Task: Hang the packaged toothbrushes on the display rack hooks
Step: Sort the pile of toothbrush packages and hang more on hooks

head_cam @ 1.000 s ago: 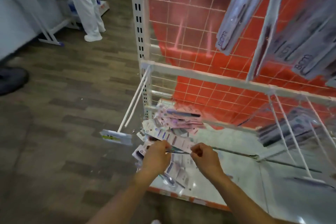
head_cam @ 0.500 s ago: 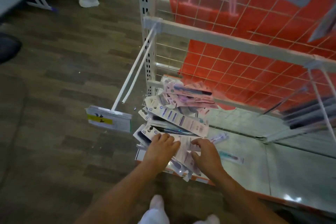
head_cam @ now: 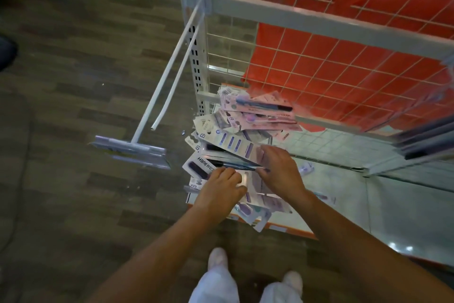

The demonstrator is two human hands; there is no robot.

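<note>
Heaped at the left front corner of the rack's glossy bottom shelf (head_cam: 344,204): a pile of packaged toothbrushes (head_cam: 245,135), long cards fanned at differing angles, most with long axes running roughly left-right or diagonally, hang-hole ends toward the left. Topmost pink packs (head_cam: 260,112) lying nearly level toward the wire grid back panel (head_cam: 307,61); lower down, a white card marked "Hane" (head_cam: 200,163) jutting past the shelf's left edge over the wood-look floor (head_cam: 86,106). Left hand (head_cam: 222,187) pressed on the lower packs, fingers loosely curled, grip unclear. Right hand (head_cam: 280,172) with fingers curled over the edge of a slim dark-fronted pack (head_cam: 235,163), long axis left-right. Bare double-wire display hook (head_cam: 169,74) with a label holder at its tip projecting down-left from the crossbar (head_cam: 319,22), above and left of the pile, open air around it. Open shelf surface right of the hands.
</note>
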